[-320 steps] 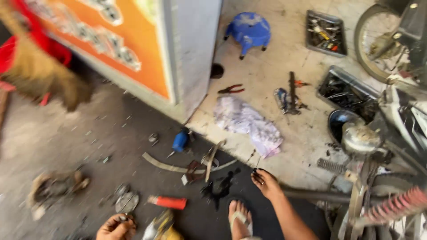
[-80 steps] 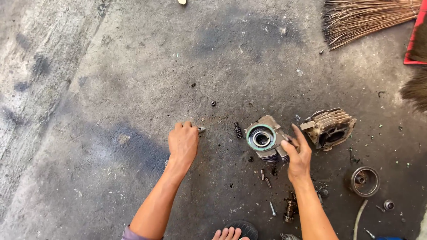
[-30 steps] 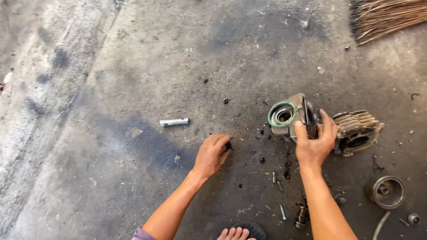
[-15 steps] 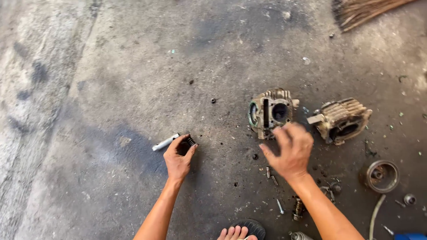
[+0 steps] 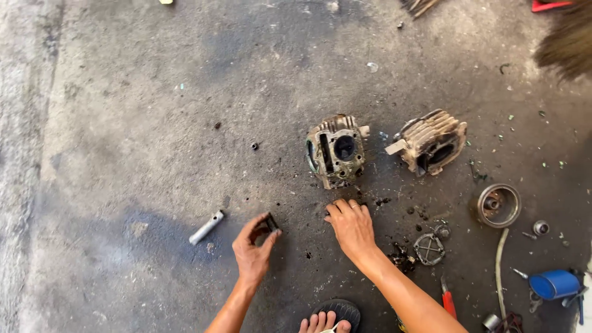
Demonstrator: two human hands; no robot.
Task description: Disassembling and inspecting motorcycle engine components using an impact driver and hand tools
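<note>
The small dark part [image 5: 271, 222] in the left hand [image 5: 253, 250] is too tiny to tell, and the broom [image 5: 567, 40] runs off the floor's top right corner.

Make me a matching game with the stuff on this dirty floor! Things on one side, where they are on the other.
Things:
1. small black part
2. silver tube
3. round metal cup
4. finned engine block

Places:
A. lying alone, left of both hands
B. far right, near a blue can
C. pinched in the left hand
D. just above the right hand

Pairs: 1-C, 2-A, 3-B, 4-D
</note>
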